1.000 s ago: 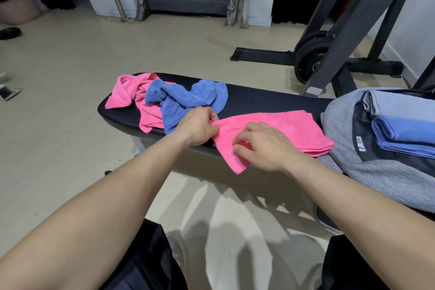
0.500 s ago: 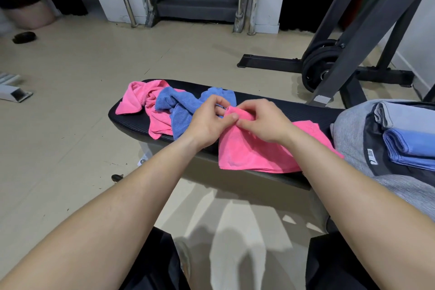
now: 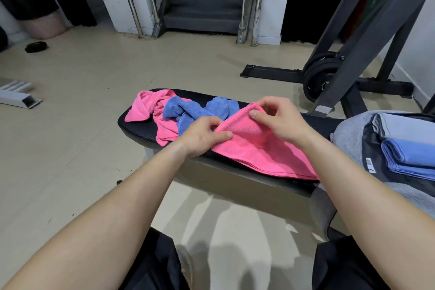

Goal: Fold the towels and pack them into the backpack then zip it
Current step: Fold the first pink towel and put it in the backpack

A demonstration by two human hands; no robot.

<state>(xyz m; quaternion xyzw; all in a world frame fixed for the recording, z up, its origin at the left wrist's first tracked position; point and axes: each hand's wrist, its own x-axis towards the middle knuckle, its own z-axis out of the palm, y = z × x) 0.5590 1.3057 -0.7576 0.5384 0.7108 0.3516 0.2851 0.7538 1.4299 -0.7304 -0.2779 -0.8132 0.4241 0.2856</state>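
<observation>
A pink towel [image 3: 254,148] lies half-folded on the black bench [image 3: 235,172]. My left hand [image 3: 202,136] pinches its near left corner. My right hand [image 3: 280,120] pinches the far corner and lifts it a little off the bench. A crumpled blue towel [image 3: 200,110] and a second crumpled pink towel [image 3: 150,108] lie at the bench's left end. The grey backpack [image 3: 348,134] sits open at the right, with a folded grey towel [image 3: 404,127] and a folded blue towel [image 3: 409,158] inside.
A black weight rack with plates [image 3: 324,77] stands behind the bench at the right. Stairs with metal rails [image 3: 202,0] are at the back. A small black disc [image 3: 36,46] and a white rail piece [image 3: 18,97] lie on the beige floor at the left.
My right hand has carried the towel's near edge up and away from me, folding it over. Both hands were together at one corner and have now spread apart along the edge.
</observation>
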